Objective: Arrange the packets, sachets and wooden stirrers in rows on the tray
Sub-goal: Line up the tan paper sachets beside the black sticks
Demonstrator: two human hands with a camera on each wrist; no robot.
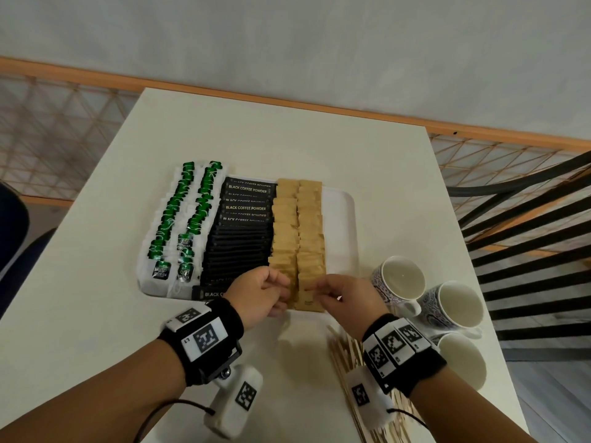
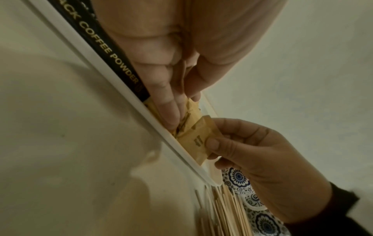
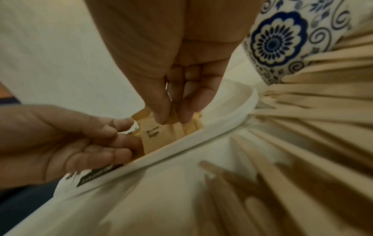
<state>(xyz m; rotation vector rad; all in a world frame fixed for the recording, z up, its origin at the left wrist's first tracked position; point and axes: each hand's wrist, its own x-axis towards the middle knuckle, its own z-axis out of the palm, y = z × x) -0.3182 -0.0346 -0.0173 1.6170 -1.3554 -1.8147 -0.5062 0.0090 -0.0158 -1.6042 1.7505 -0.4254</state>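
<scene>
Head view looks steeply down on tray; wrist views sit low, close, facing across its near rim, sharing brown sachets

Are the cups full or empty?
Empty. The head view looks down into three patterned cups beside the tray, and each shows only a bare pale inside, with no drink in it.
</scene>
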